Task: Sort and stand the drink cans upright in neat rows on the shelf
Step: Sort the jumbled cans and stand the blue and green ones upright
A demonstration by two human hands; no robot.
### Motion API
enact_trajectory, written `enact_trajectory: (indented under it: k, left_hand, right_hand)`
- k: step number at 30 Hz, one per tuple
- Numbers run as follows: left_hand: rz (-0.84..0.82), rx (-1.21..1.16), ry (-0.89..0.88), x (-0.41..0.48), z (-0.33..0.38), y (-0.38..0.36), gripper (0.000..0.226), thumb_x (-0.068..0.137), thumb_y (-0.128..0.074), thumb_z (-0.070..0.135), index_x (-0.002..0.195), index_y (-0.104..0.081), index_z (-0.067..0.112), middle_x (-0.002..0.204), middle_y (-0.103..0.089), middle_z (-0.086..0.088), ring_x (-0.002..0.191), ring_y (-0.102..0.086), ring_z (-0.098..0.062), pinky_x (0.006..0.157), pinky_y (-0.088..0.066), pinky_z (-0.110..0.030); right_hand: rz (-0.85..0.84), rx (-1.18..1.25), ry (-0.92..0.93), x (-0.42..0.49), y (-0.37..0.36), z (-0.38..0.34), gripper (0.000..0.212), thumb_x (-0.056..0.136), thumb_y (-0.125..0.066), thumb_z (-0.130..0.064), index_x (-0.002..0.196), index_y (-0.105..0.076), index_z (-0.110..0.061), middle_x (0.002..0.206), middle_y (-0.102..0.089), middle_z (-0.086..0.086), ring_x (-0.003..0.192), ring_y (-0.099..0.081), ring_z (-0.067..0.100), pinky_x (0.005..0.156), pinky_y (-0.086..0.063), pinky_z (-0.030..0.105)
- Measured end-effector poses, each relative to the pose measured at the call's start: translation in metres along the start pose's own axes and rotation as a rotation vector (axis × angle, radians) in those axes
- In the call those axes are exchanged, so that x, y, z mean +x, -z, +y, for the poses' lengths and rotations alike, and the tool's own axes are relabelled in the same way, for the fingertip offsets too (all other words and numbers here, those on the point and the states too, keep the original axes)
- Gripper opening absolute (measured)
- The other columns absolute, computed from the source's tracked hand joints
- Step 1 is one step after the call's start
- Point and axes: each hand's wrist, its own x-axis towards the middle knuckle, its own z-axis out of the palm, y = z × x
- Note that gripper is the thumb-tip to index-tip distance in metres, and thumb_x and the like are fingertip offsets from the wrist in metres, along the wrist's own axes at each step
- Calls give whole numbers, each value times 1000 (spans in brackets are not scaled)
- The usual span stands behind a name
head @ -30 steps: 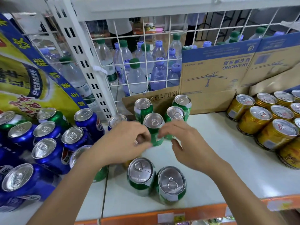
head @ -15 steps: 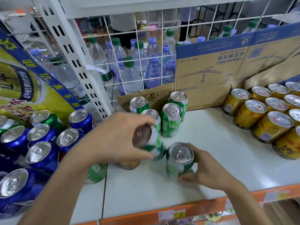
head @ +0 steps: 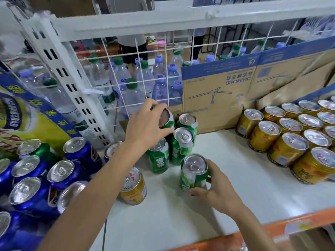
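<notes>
Gripping noted on both sides: right grip (head: 219, 194) curled round the front green can (head: 194, 176), upright on the shelf (head: 244, 187); left grip (head: 145, 127) pinching the rear green can (head: 167, 119), tilted, beside three upright green cans (head: 184, 142).

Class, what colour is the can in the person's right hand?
The can is green with pale swirls and a silver lid; head view shows it best.

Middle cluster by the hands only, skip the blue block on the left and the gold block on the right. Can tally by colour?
Green cans: 5 (one gripped by the left hand, one by the right hand, three standing free)
Gold can: 1
Total: 6
</notes>
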Motion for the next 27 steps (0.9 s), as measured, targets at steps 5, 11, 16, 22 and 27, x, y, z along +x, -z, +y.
enact_trajectory:
  k: [5,11,16,22,27]
  left_hand:
    - [-111,13,68,13,-9,-28,52,81,-69,48,123,-53,22,116,-58,-2,114,-44,-25,88,-43,-37]
    - [-147,-86,8,4,-12,-24,33,94,-52,35,121,-61,19,130,-54,-1,122,-45,-22,101,-32,-34]
    - [-171,-73,63,-49,-23,16,38,94,-52,33,131,-53,24,134,-51,0,122,-45,-21,105,-36,-37]
    - [-172,71,229,-104,-58,41,40,90,-57,32,130,-53,26,132,-52,1,121,-44,-22,102,-38,-38]
    - [-169,60,302,-137,-74,51,52,89,-58,40,138,-44,30,135,-48,5,124,-42,-18,102,-34,-32]
  right_hand:
    - [89,-45,52,9,-18,-5,79,66,-83,-23,127,-35,-38,121,-45,-10,113,-47,7,97,-42,25]
    - [84,-47,42,15,-30,-10,70,67,-83,-33,116,-33,-35,110,-49,-23,102,-51,5,88,-42,19]
    - [369,-293,282,7,-31,-28,87,61,-77,-47,131,-41,-8,124,-48,5,115,-39,17,101,-30,19]
    - [397,-181,594,-2,-58,-74,45,80,-62,-23,122,-49,-12,122,-49,6,115,-46,15,103,-32,13]
    - [-60,-136,507,13,-108,-74,72,76,-66,-38,137,-30,-23,133,-42,2,124,-38,11,106,-28,14]
